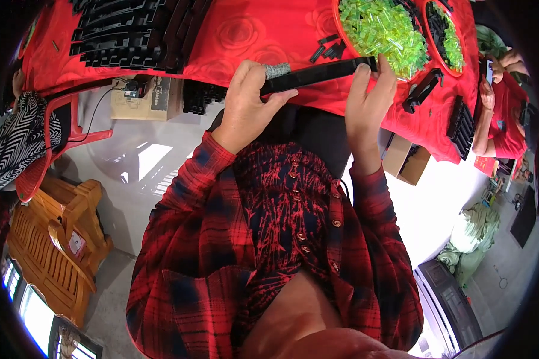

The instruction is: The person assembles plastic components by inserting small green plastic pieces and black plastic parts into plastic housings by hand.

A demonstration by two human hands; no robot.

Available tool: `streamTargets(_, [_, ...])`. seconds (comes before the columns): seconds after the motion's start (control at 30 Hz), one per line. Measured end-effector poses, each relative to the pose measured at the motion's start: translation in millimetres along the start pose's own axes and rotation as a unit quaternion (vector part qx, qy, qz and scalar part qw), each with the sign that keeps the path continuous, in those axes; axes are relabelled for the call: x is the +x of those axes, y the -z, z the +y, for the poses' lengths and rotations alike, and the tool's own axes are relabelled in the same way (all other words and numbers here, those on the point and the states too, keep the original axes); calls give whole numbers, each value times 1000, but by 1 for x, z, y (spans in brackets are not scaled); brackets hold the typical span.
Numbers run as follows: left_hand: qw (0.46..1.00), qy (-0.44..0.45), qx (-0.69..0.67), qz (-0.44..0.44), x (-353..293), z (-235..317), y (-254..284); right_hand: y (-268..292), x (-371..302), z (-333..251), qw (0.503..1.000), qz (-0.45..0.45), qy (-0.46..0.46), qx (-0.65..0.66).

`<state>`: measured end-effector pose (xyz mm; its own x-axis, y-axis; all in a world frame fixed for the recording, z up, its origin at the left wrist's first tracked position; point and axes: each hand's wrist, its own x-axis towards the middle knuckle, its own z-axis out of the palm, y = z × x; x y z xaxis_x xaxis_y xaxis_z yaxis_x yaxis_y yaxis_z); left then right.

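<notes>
Between my two hands, near the front edge of the red-covered table, is a long black plastic bar (317, 76), tilted slightly up to the right. My left hand (244, 107) grips its left end, thumb along the lower side. At the right end, my right hand (368, 102) is closed on it with the thumb on top and fingers behind. A grey speckled pad (276, 70) shows just beyond the left end; whether my left hand holds it too I cannot tell. Several small black pieces (326, 50) lie beyond the bar.
Stacked black bars (135, 33) cover the table's far left. On the right are a basin of yellow-green clear pieces (380, 36), a second basin (446, 42) and black parts (423, 91). Another person (503, 116) works at far right. A red chair (72, 128) stands left.
</notes>
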<state>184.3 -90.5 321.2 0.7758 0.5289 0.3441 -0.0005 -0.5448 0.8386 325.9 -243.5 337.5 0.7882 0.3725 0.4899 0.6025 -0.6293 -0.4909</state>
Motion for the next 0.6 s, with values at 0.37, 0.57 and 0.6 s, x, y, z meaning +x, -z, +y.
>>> streamTargets(0.37, [888,242,-338,-196,-2,-3,2,7,5,7,945,-88,-187,255])
streamTargets(0.57, [755,356,-472,-285,2,0,4,3,4,3,936,-79,-180,293])
streamTargets(0.6, [754,357,-471,-284,-1,0,2,0,3,2,941,-38,-170,289])
